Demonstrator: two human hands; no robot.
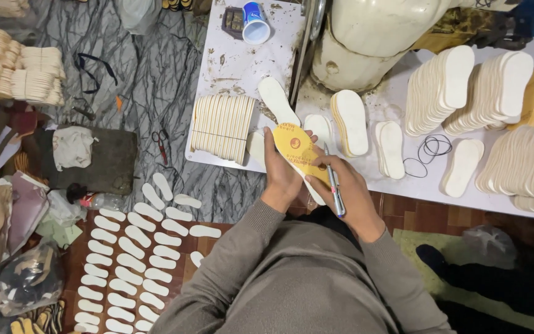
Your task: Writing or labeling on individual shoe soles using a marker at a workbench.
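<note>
While our left hand (281, 176) closes its grip around a yellow insole (298, 150), thumb on one side and fingers wrapped behind, our right hand (345, 188) pinches a silver pen (335, 185) between thumb and fingers, its tip touching the insole's right edge. We hold the insole tilted, just over the near edge of the white counter (236, 62), with a white insole partly hidden beneath it.

Just left of our hands a tight row of insoles on edge (220, 127) stands near the counter's front rim; one white insole (277, 99) lies flat beside it. To the right we see a small stack of white insoles (350, 120), a pair more (390, 147), black rubber bands (431, 148), then tall leaning rows (465, 89) filling the far right. Open counter remains mainly at the back left, stained, near a blue and white cup (256, 23) lying on its side.

Printed marks on the yellow insole are a round emblem and lines of reddish text. On the floor to our left, small white cut-outs (134, 253) lie in rows.
</note>
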